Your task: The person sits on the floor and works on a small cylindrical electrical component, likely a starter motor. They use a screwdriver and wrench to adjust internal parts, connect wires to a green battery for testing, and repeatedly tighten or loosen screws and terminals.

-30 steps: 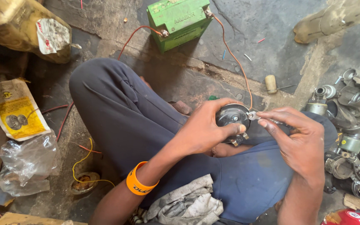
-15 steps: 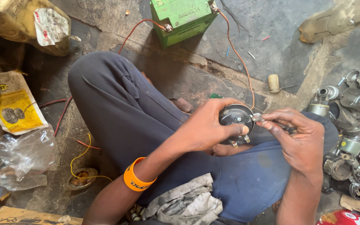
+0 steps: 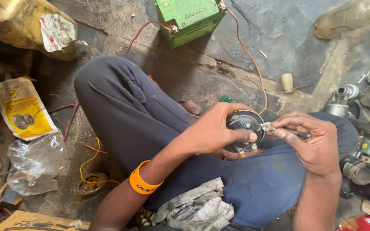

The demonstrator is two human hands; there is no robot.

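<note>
Horn (image 3: 243, 128): round, black, disc-shaped, with small metal tabs along its lower edge. Held over the person's lap, cupped in the left hand (image 3: 215, 130), whose fingers curl around the near rim while the thumb presses on the front face. Far rim touches the right hand.

Right hand (image 3: 311, 141): just beside the horn, thumb and forefinger pinched together on a small metal piece (image 3: 268, 126) set against the horn's edge. What kind of piece it is cannot be made out; most of it is covered by the fingertips.

Wristband (image 3: 144, 183): orange, on the left forearm, below the left hand.

Battery (image 3: 189, 19): green box, well beyond both hands, cut off by the top edge of the view.

Wire (image 3: 249, 55): orange-red, runs from the battery down toward the horn; its end passes out of sight behind the horn.

Rag (image 3: 193, 209): grey, crumpled, on the lap below the left hand.

Metal parts (image 3: 365, 128): heap lying past the right hand, partly cut off at the edge, single pieces hard to tell apart.

Plastic bag (image 3: 35, 164): clear, crumpled, far out from the left forearm; contents unclear.
</note>
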